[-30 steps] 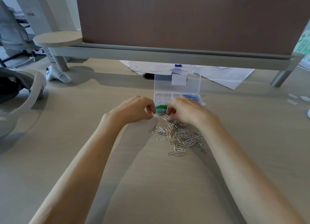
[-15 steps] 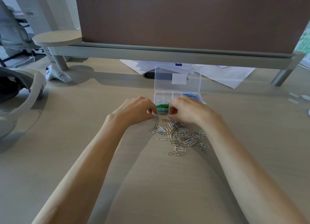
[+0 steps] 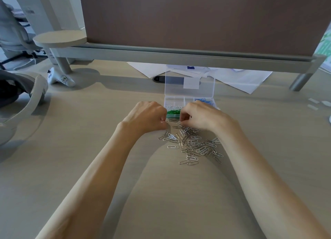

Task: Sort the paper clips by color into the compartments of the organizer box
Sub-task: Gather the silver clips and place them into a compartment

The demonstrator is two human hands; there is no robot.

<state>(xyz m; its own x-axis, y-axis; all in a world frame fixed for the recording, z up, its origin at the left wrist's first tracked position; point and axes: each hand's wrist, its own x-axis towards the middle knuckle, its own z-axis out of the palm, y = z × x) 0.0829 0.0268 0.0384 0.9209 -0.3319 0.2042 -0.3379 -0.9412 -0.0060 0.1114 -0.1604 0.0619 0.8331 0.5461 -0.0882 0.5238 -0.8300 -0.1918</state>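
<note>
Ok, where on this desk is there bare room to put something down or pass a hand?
Bare desk lies between the two forearms, nearer than the paper clip pile; also between the headset and the left hand, and right of the organizer box and right hand. Crowded: where both hands meet box and pile.

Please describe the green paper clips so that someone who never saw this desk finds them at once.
On the desk stands a clear plastic box with its lid up. The green paper clips lie in its near left compartment, between the left hand and right hand. They alone are green: the blue clips sit far right, the loose pile is silver.
</note>
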